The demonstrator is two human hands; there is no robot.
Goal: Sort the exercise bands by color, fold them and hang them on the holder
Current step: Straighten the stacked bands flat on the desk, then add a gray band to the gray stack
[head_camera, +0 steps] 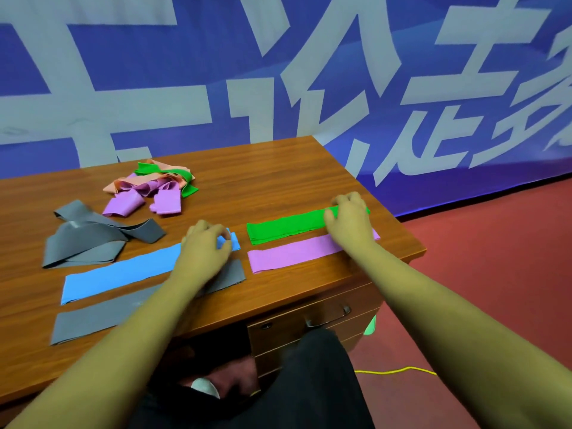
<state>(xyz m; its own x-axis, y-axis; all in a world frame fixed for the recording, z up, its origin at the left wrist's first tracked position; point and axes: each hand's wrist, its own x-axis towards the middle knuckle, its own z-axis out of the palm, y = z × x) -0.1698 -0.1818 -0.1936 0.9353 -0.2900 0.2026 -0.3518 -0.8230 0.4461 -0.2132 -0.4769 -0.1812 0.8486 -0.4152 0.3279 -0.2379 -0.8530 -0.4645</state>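
Pinches blue band [123,274] end with left hand [205,247], grips green band [284,229] end with right hand [351,222], both flat on worktop [278,181]. Probably light, limp, stretchy; best taken at the ends.

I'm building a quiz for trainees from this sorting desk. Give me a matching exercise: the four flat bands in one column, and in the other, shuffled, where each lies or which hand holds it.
Bands:
1. blue band
2. green band
3. flat purple band
4. flat grey band

States:
a. held at its right end by the right hand
b. on the left of the desk, nearest the person
c. held at its right end by the left hand
d. just beside the green band, on its near side

Pairs: 1-c; 2-a; 3-d; 4-b
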